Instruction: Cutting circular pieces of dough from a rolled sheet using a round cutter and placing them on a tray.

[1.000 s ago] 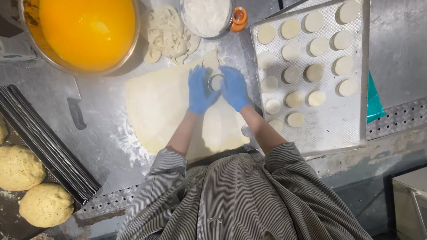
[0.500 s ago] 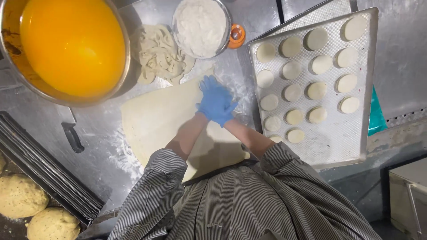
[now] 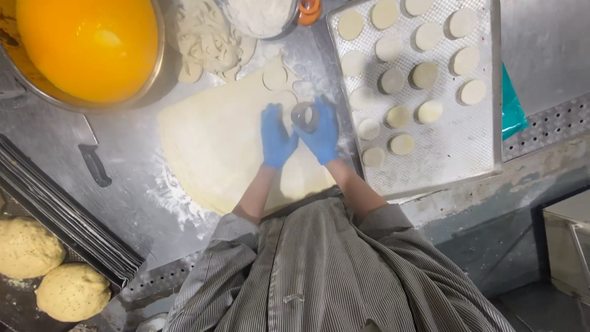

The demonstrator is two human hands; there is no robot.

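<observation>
Ring cutter (image 3: 305,115) gripped by right hand (image 3: 322,131), left hand (image 3: 275,136) prob. flat on dough sheet (image 3: 215,147), floury steel table (image 3: 129,190).

The dough sheet (image 3: 227,147) is lying on the surface (image 3: 135,184); the baking tray (image 3: 455,141) is sitting right of it, the bowl (image 3: 86,49) behind-left.

Gloved hands (image 3: 299,132) hold ring cutter (image 3: 305,115) over dough sheet (image 3: 215,147)

desk (image 3: 123,203): grey metal, flour-dusted | dough sheet (image 3: 215,147) flat at centre | bowl of yellow liquid (image 3: 92,43) top left | flour bowl (image 3: 261,15) | dough scraps (image 3: 206,40) | baking tray (image 3: 467,141) right | black-handled knife (image 3: 95,163) left
</observation>
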